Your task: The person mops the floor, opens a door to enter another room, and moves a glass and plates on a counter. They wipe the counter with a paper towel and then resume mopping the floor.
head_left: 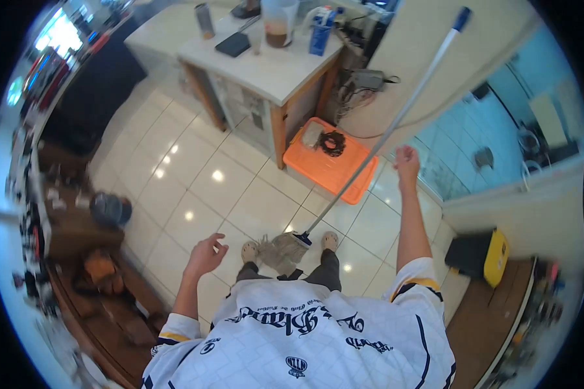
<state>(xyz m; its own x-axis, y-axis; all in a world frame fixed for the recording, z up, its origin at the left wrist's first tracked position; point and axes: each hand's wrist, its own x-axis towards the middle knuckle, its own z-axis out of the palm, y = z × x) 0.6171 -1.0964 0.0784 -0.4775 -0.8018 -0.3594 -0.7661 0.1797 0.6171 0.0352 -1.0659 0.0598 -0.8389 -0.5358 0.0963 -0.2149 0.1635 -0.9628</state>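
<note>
My left hand is at the lower left of the head view, above the tiled floor. Its fingers are bent but apart, holding nothing. On the right, my right hand is raised beside the mop's pole, loosely curled, with nothing visible in it and a gap to the pole. The mop slants from the blue-tipped top end down to its grey strands, which rest on the floor between my feet. Neither hand touches it.
An orange-lidded box stands under the wall beside a white-topped table. That table bears a jug, a dark flat object and a blue holder. A black and yellow box lies at the right. Brown benches or cabinets line the left and lower right.
</note>
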